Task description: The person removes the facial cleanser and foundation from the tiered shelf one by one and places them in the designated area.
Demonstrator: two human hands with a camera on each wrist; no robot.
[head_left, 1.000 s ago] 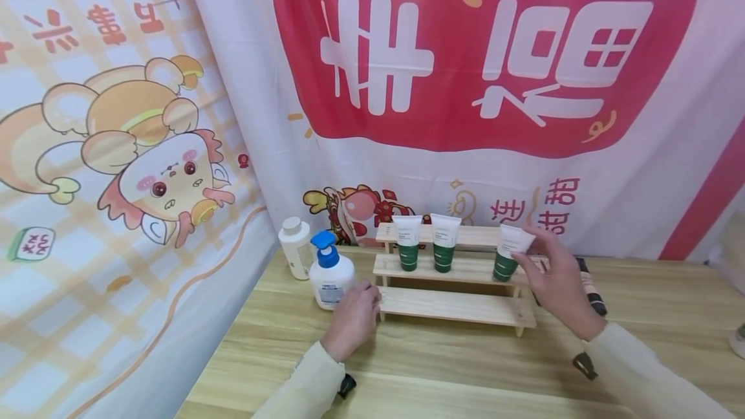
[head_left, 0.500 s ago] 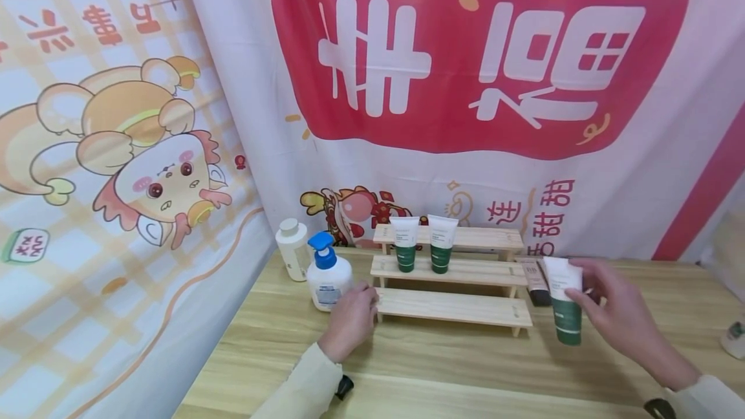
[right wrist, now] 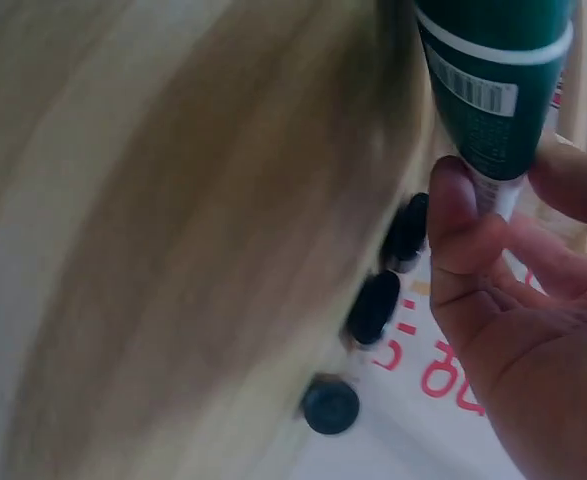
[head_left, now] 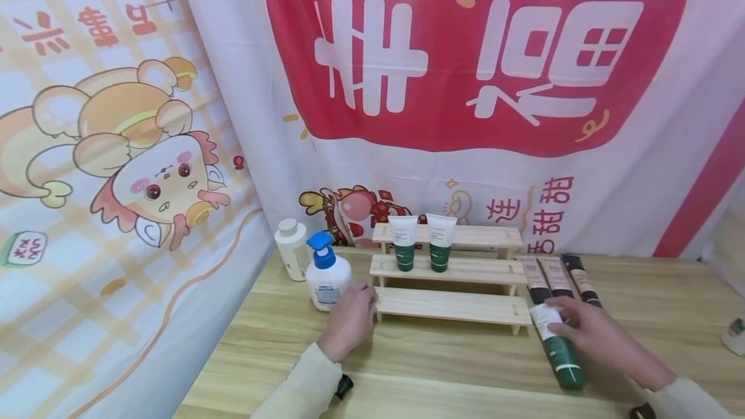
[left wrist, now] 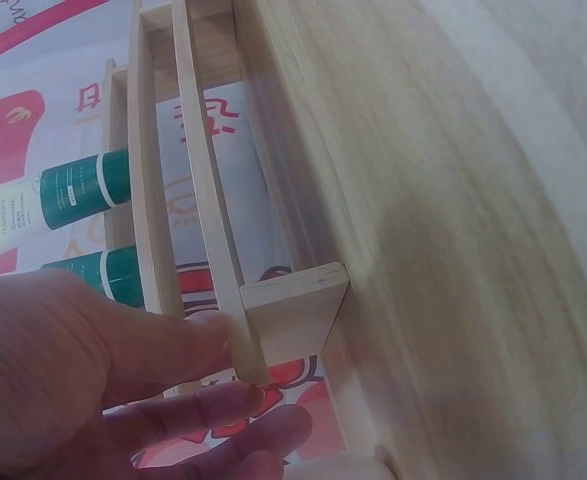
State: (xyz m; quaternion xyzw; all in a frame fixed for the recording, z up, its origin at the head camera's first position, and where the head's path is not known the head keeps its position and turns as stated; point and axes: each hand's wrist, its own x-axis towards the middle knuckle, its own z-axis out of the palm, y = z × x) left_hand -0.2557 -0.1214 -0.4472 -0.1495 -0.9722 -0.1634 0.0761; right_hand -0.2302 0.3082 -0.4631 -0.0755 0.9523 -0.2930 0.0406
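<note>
My right hand [head_left: 554, 317] pinches the white end of a green-and-white tube [head_left: 560, 353] that lies on the wooden table [head_left: 442, 367] just right of a three-step wooden rack [head_left: 454, 306]. The right wrist view shows thumb and fingers [right wrist: 453, 215] closed on that tube [right wrist: 493, 80]. Two matching tubes [head_left: 404, 244] [head_left: 440, 244] stand on the rack's middle step. My left hand [head_left: 368, 299] holds the left end of the rack's bottom step. In the left wrist view its fingers [left wrist: 198, 410] curl around the end piece of the rack [left wrist: 288, 315].
Three brown-and-beige tubes [head_left: 555, 275] lie side by side right of the rack, just behind the green tube. A blue-pump bottle [head_left: 328, 275] and a white bottle [head_left: 293, 249] stand left of the rack. A printed cloth backdrop [head_left: 465, 83] hangs close behind. A small white item [head_left: 734, 335] sits at the right edge.
My right hand took the third tube off the rack's right side, carried it right and down, and now has it lying on the table. The left hand stayed at the rack's end.
</note>
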